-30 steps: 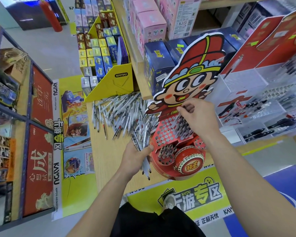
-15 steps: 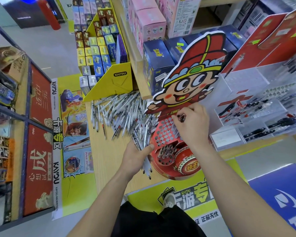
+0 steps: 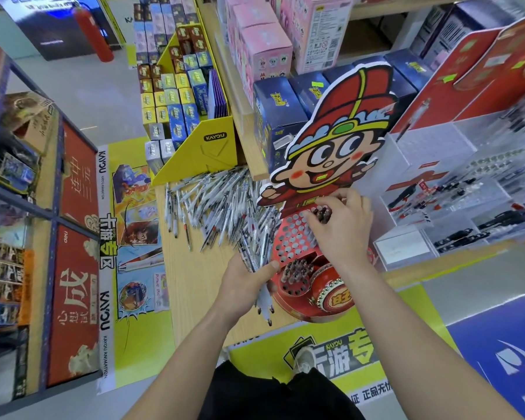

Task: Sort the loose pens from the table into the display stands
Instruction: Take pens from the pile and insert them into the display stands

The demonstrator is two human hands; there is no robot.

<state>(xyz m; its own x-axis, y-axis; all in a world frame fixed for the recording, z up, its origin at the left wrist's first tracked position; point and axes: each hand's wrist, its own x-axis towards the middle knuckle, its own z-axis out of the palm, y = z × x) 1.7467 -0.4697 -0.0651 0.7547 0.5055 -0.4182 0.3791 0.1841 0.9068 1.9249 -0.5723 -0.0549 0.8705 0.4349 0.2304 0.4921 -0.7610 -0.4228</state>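
At the table's (image 3: 194, 283) front edge, left hand (image 3: 243, 283) grips a pen bundle (image 3: 263, 301); right hand (image 3: 343, 227) pinches pens (image 3: 322, 213) in the stand (image 3: 288, 241)

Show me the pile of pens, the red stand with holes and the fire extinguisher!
pile of pens (image 3: 222, 201): head view, middle of the heap.
red stand (image 3: 288, 237): head view, its bare holed panel.
fire extinguisher (image 3: 94, 36): head view, its red body.
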